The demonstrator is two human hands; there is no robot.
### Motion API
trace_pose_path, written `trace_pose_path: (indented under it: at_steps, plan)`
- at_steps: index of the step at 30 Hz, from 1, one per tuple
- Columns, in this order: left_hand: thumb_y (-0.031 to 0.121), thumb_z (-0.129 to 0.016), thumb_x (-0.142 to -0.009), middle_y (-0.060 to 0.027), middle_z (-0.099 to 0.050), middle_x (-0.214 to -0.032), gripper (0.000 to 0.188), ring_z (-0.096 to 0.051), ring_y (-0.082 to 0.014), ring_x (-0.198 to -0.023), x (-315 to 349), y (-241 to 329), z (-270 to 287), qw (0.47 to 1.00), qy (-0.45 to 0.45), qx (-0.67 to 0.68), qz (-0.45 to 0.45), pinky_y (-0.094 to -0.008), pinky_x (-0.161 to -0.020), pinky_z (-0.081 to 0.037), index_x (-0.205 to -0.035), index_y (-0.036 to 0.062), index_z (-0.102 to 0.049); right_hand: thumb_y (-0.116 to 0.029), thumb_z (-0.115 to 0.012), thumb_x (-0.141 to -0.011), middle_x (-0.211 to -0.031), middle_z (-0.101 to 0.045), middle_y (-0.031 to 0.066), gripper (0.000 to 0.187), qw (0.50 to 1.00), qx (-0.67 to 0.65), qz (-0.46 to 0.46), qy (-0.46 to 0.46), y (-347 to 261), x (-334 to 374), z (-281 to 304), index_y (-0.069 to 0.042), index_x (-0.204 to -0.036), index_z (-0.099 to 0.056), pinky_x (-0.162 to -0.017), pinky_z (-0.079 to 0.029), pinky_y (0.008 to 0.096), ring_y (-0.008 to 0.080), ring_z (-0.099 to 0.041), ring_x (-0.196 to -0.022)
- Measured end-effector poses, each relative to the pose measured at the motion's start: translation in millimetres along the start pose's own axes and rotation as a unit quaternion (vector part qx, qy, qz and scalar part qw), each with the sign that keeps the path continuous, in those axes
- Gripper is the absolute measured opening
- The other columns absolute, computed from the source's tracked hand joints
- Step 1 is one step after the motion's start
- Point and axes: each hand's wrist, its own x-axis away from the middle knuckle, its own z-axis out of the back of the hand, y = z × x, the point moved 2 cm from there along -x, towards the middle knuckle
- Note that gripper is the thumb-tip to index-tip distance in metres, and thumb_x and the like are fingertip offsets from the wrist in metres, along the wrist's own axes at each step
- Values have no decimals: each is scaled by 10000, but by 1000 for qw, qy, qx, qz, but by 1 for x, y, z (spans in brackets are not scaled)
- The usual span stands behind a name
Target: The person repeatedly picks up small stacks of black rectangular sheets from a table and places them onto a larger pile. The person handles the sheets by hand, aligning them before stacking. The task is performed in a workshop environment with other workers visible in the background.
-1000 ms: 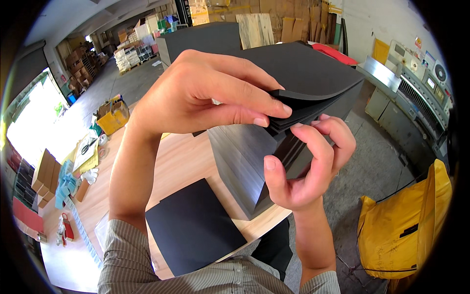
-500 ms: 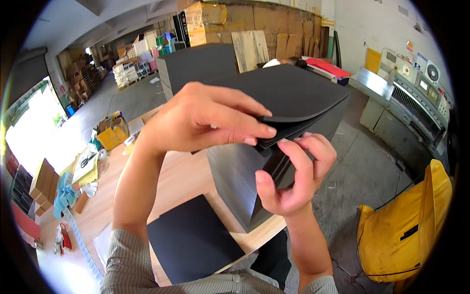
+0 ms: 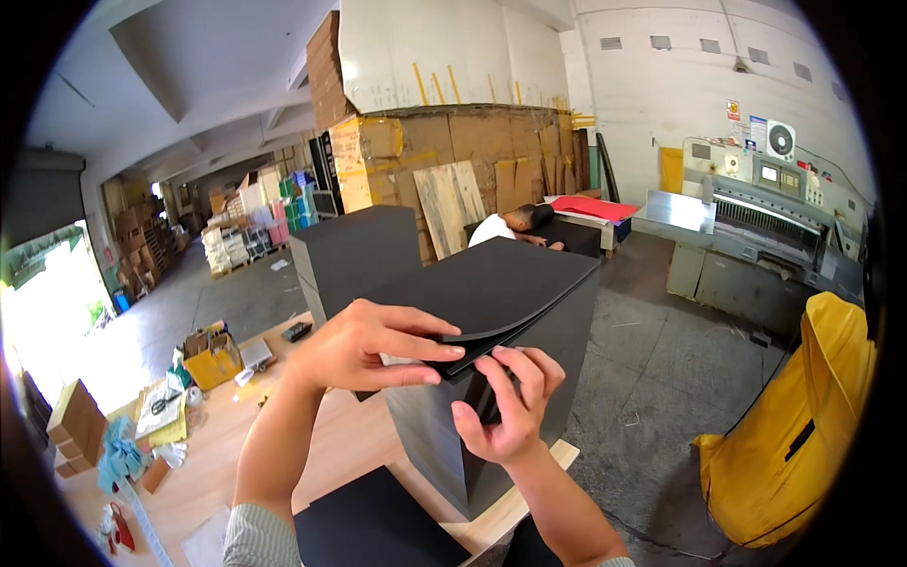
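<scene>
A tall stack of black sheets, like thick card [image 3: 501,283], stands on the wooden table in front of me, its upper sheets lifted at the near corner. My left hand [image 3: 364,348] pinches that raised corner, fingertips on top and thumb lower down. At the same corner my right hand [image 3: 518,402] touches the edges of the sheets just below with curled fingertips, its thumb standing apart. A lower pile of black sheets [image 3: 378,520] lies on the table nearer to me. Behind and to the left rises another tall black stack [image 3: 354,255].
The wooden table [image 3: 255,435] carries a yellow box [image 3: 212,357], scissors [image 3: 166,402] and brown cartons [image 3: 80,425] at left. A yellow cover [image 3: 775,444] hangs at right. Beyond are a grey cutting machine [image 3: 756,227] and another person [image 3: 505,227] bending over.
My view has tilted up, so the stack and both hands sit lower and further left in the picture. The hands stay at the lifted corner, and the person behind shows more.
</scene>
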Motion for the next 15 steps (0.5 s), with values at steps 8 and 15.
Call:
trace_pose_path:
  at_steps: [8, 15]
  plan:
    - [147, -880, -789, -148, -753, -1150, 381, -755, -279, -837, 9, -8, -12, 997, 61, -42, -21, -326, -713, -601, -1159, 115, -797, -395, -787, -802, -1245, -559, 74, 498, 1000, -17, -23, -2, -7, -5, 3, -85, -1184, -706, -988, -330, 420, 303, -487, -1136]
    - [130, -877, -778, -119, -760, -1145, 383, -754, -252, -821, 9, 1, -14, 995, 86, -53, -24, -315, -676, -601, -1153, 116, -799, -386, -793, -798, -1221, -559, 75, 540, 998, -37, -41, -10, -11, -12, 4, -86, -1232, -677, -999, -315, 432, 305, -486, -1136]
